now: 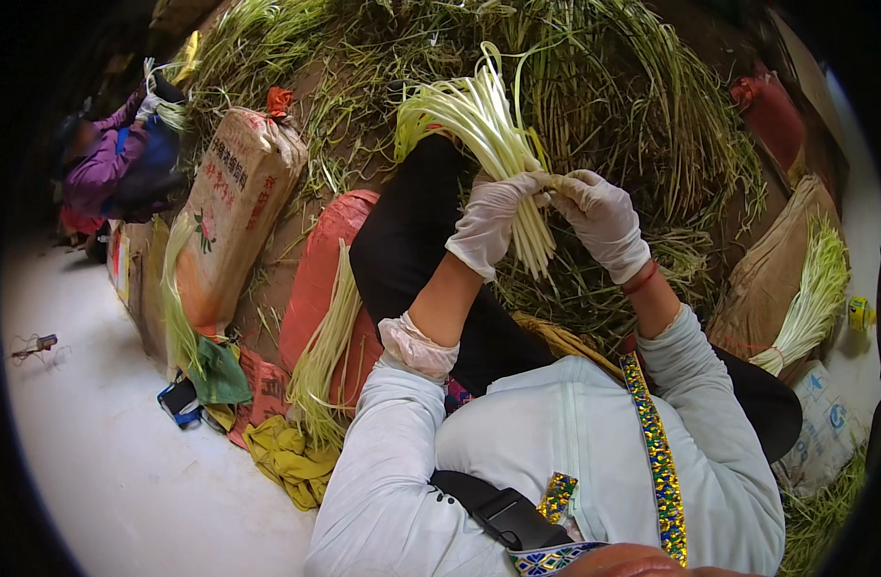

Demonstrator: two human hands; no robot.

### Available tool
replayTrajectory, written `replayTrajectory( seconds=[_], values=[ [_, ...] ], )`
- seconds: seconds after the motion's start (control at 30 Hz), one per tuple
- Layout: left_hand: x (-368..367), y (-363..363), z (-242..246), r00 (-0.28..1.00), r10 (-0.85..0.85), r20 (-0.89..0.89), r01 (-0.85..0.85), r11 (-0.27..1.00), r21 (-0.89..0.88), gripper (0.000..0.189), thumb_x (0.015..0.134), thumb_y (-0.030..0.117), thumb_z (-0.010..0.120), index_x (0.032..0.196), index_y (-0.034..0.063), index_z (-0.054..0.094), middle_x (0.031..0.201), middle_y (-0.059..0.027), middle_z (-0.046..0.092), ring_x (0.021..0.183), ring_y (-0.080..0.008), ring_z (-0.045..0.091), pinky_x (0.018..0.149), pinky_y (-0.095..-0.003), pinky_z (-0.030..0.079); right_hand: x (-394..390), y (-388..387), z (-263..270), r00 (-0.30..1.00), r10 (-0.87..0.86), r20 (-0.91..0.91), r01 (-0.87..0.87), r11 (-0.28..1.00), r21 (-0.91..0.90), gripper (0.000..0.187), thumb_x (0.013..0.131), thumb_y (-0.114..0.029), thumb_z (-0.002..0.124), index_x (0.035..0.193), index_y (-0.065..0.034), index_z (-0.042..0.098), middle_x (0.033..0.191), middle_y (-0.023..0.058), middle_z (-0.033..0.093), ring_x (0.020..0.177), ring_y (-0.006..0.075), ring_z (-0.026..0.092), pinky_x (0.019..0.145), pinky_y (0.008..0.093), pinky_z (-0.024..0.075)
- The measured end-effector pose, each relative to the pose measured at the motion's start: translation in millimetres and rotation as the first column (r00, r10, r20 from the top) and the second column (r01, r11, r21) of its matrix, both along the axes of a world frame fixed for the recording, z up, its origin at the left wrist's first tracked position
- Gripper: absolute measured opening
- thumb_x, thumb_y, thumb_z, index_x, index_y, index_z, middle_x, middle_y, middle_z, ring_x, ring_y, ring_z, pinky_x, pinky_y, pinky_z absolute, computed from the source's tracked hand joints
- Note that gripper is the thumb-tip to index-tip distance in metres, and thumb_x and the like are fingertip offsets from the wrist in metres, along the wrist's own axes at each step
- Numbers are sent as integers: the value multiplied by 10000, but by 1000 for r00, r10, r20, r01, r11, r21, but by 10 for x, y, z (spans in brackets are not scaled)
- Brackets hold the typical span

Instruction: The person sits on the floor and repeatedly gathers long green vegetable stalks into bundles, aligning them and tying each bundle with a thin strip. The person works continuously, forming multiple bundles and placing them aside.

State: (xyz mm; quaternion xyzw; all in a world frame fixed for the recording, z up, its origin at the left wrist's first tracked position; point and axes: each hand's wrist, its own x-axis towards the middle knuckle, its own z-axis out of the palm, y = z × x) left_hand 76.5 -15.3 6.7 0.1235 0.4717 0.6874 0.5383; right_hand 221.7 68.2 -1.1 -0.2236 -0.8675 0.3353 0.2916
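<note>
My left hand [494, 216], in a pale thin glove, is closed around a bunch of long pale green-white stalks [494, 119], perhaps garlic chives or garlic shoots. The stalks' leafy ends fan out up and to the left, and their white ends hang below the hand. Gloved too, my right hand [602, 220] meets the left at the bunch's right side, thumb and fingertips pinched together. What exactly lies between those fingertips is too small to tell. Loose green stalks [577, 79] lie in a big heap beyond both hands.
A printed woven sack [231, 187] and a red sack [318, 267] lie to the left, with pale stalks [332, 339] on the red one. At the right, a tied bunch [808, 303] rests on a brown sack [765, 252]. Another person [112, 162] in purple sits far left, holding stalks.
</note>
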Motion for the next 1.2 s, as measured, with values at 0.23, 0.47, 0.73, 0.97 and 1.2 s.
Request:
replayTrajectory(
  seconds=[0.23,0.47,0.73,0.97,1.2],
  values=[
    [-121,32,-27,979,201,33,-203,975,91,228,791,-60,622,981,20,524,818,-97,589,590,-153,560,540,-269,519,352,69,-118,986,-101,133,90,992,83,81,817,-114,634,834,-39,611,772,123,585,666,320,586,577,366,476],
    [-345,-33,-43,957,288,-23,-281,947,156,188,791,-53,620,950,15,544,798,-91,590,563,-149,559,605,-317,566,1004,557,-773,813,-268,517,136,950,280,175,861,-210,556,834,-38,565,807,148,593,746,343,593,648,426,483],
    [-684,-153,-80,968,243,66,-252,946,205,122,823,1,610,921,-3,536,705,-53,536,597,-137,534,691,-356,533,1670,717,-981,106,-169,980,322,938,127,201,842,-197,595,958,-36,627,927,201,633,893,369,606,773,442,483],
    [-281,-43,-2,991,121,53,-125,989,84,181,800,-6,637,962,-23,558,759,-75,585,599,-147,585,628,-324,562,326,326,-311,983,121,-140,-148,968,-203,409,897,-107,518,1303,-87,472,1231,213,531,1093,262,565,920,312,470],
    [-659,47,194,951,-12,308,-73,963,261,202,856,41,610,1027,-16,520,791,-52,588,622,-116,578,665,-293,534,436,-562,-549,991,81,102,1,777,-629,204,944,-125,505,1122,-54,577,743,-35,563,644,95,529,593,203,436]
  ],
)
